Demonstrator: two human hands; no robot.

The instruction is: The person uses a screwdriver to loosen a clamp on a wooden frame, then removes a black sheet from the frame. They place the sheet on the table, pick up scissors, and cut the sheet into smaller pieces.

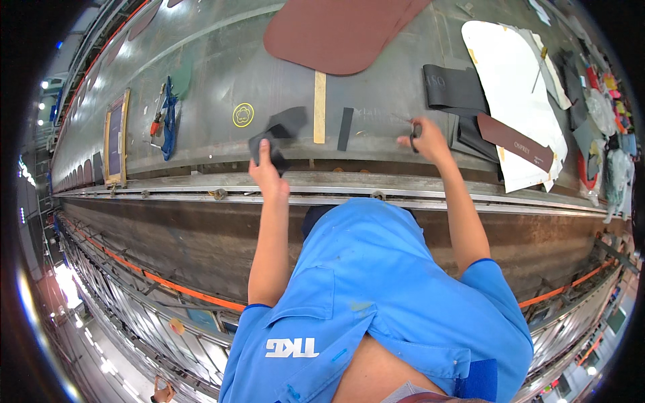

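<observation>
At the frame's centre, our left hand (267,171) pinches a dark fabric piece (275,138) while our right hand (426,140) is closed on scissors (416,130); we should keep the piece flat and taut.

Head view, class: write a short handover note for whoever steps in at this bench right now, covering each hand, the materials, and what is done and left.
Left hand grips a dark piece at the bench's near edge.
Right hand holds scissors, blades hidden.
A wooden ruler and a black strip lie between the hands; a brown sheet lies beyond.
Done: cannot tell whether the piece has been cut.
Left: probably trimming it.
</observation>
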